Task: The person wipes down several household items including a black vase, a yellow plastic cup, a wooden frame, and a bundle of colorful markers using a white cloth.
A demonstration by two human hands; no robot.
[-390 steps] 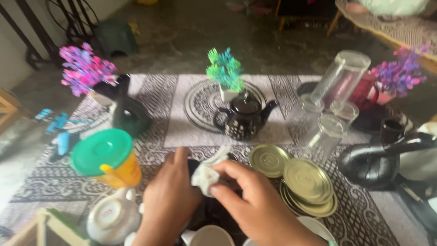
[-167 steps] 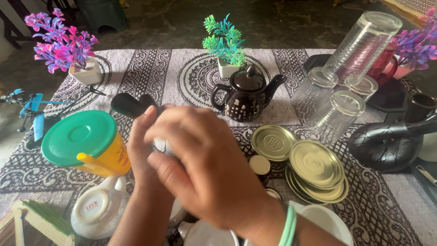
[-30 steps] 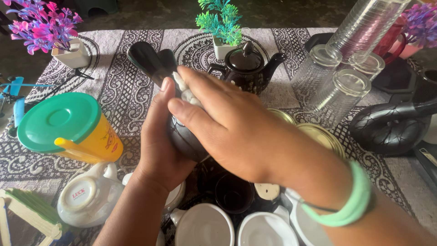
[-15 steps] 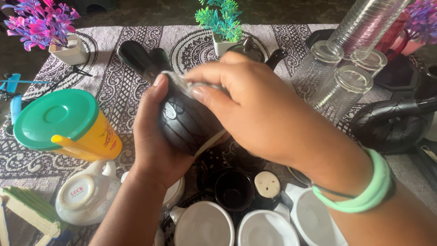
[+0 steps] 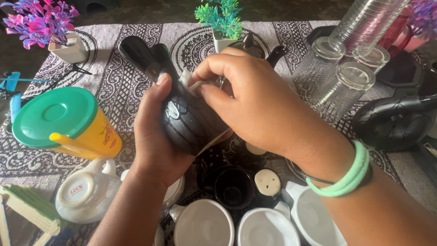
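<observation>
My left hand [image 5: 157, 132] grips a glossy black swan-shaped ornament [image 5: 184, 120] by its round body, lifted above the table. Its dark neck and head [image 5: 139, 52] point up to the left. My right hand [image 5: 248, 100], with a green band on the wrist, pinches a small white cloth [image 5: 191, 82] against the top of the ornament's body. A second black swan ornament [image 5: 393, 125] rests on the table at the right.
A yellow cup with a green lid [image 5: 63, 123] stands at the left. White cups [image 5: 202, 225] and a small black cup [image 5: 234, 187] crowd the near edge. A dark teapot [image 5: 255, 45], upturned glasses [image 5: 341, 89], and potted artificial plants [image 5: 41, 25] sit on the patterned cloth [image 5: 123, 95].
My right hand has shifted up along the ornament with the cloth, from across its body to near its neck. My left hand keeps the same grip.
</observation>
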